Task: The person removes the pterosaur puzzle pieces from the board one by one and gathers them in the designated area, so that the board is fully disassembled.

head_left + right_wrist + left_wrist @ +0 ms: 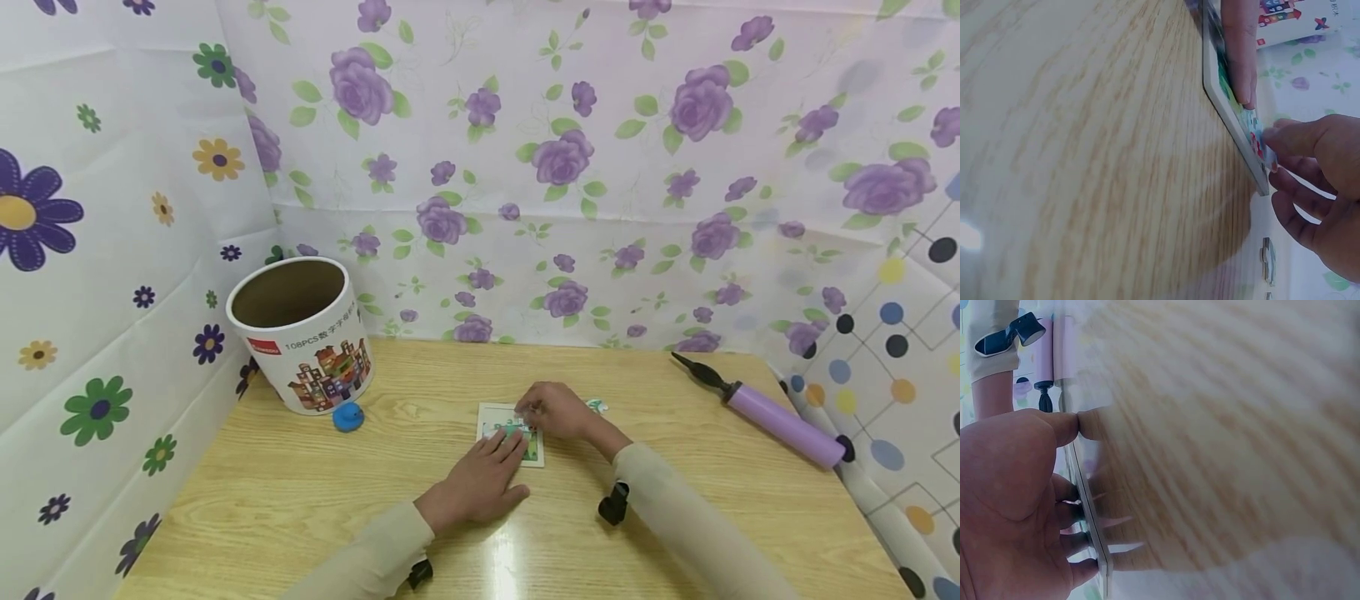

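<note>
Two hands meet over a small puzzle board (510, 433) lying flat on the table (675, 517). The left hand (480, 482) lies palm down with fingers straight, their tips pressing on the near part of the board; in the left wrist view the fingertips (1079, 570) rest along the board's edge (1088, 506). The right hand (557, 410) is curled at the board's far right corner, thumb and fingers pinching a small puzzle piece (1256, 139) against the board's surface (1235, 115); the right wrist view shows that piece held at the edge, with a left finger (1239, 44) pressing flat beside it. Just right of the right hand, a loose piece (597, 406) lies on the wood, seen again in the right wrist view (1265, 255). Left of the board sits a small blue object (348, 417), touching or nearly touching the foot of an open cardboard tub (303, 333) printed with colourful houses. Well apart on the right edge of the table lies a purple hand pump (772, 414) with a black nozzle. Floral sheets (562, 167) hang behind and to the sides.
</note>
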{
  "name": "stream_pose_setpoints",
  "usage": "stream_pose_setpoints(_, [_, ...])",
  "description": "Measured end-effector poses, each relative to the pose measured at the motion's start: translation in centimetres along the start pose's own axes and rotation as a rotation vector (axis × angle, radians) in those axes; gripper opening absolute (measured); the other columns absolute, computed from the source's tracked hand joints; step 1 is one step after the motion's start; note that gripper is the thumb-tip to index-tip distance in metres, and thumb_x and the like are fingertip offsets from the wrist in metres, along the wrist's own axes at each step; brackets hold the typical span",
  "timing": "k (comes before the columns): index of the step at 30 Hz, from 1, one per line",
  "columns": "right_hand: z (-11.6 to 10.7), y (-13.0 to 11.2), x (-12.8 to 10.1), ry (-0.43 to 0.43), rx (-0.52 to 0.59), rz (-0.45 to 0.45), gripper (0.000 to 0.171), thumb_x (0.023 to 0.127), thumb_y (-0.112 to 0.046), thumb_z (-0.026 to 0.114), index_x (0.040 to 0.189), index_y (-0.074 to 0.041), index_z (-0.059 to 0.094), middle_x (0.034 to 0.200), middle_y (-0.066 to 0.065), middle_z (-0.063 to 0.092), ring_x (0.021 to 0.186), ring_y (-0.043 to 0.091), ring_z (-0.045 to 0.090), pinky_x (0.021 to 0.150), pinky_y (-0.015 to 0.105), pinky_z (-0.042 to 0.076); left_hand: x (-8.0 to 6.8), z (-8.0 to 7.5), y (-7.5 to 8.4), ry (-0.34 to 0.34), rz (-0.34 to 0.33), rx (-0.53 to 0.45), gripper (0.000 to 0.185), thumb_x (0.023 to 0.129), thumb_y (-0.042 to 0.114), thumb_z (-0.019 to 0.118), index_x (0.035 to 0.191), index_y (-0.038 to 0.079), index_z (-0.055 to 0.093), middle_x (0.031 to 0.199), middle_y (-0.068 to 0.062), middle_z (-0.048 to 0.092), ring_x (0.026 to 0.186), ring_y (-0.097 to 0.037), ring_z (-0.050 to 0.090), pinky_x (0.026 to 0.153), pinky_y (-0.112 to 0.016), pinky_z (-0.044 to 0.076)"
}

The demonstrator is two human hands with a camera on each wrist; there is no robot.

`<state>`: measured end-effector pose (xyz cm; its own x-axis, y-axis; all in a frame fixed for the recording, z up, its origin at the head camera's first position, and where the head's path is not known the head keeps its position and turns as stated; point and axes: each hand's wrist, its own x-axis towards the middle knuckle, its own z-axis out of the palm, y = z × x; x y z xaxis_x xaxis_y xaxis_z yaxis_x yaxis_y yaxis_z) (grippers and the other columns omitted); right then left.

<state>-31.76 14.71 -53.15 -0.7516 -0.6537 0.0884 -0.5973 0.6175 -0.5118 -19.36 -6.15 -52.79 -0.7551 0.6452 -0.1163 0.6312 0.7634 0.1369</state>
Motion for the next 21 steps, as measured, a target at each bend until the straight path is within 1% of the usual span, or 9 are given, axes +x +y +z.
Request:
stream_pose_setpoints(4, [-0.2,-0.1,-0.2,0.025,0.057,0.056,0.024,0.095,-0.004,0.070,0.118,-0.009,0.076,0.108,0.002,0.074,0.097,0.016,0.068,0.084,0.036,0.058,0.1,0.3,-0.1,0.006,0.006,0.001,0.070,0.109,0.050,0.039,0.162,0.005,0.027,0.168,-0.011,0.024,0.155,-0.033,0.022,0.123,-0.049,0.027])
stream_pose_setpoints(8, [-0.6,-0.1,-0.3,0.042,0.084,0.077,0.027,0.095,-0.003,0.070,0.120,-0.009,0.075,0.107,0.003,0.075,0.097,0.016,0.070,0.085,0.035,0.059,0.2,0.5,-0.2,0.010,0.015,-0.002,0.071,0.109,0.050,0.038,0.162,0.005,0.026,0.169,-0.012,0.023,0.156,-0.034,0.020,0.123,-0.050,0.026])
stream_pose_setpoints(13, [-1.2,-0.1,-0.4,0.056,0.130,0.113,0.025,0.092,-0.004,0.075,0.116,-0.009,0.076,0.102,0.001,0.075,0.092,0.015,0.070,0.082,0.035,0.059,0.2,0.1,-0.1,0.010,0.012,0.003,0.070,0.109,0.049,0.038,0.162,0.005,0.026,0.169,-0.012,0.023,0.155,-0.034,0.021,0.122,-0.049,0.027])
stream_pose_setpoints(17, [-1.6,-0.3,-0.6,0.058,0.160,0.150,0.022,0.091,-0.006,0.077,0.113,-0.010,0.077,0.097,-0.002,0.074,0.087,0.010,0.068,0.080,0.033,0.058,0.0,-0.2,0.0,0.011,0.008,-0.006,0.070,0.109,0.048,0.039,0.162,0.004,0.027,0.168,-0.012,0.024,0.155,-0.034,0.022,0.122,-0.049,0.027])
stream_pose_setpoints(21, [-2.1,-0.4,-1.2,0.070,0.159,0.151,0.016,0.091,-0.010,0.078,0.107,-0.012,0.078,0.095,-0.003,0.075,0.084,0.009,0.068,0.078,0.032,0.059,0.0,-0.2,0.1,0.007,0.006,-0.008,0.070,0.109,0.048,0.039,0.162,0.005,0.027,0.168,-0.012,0.024,0.155,-0.034,0.023,0.122,-0.049,0.027])
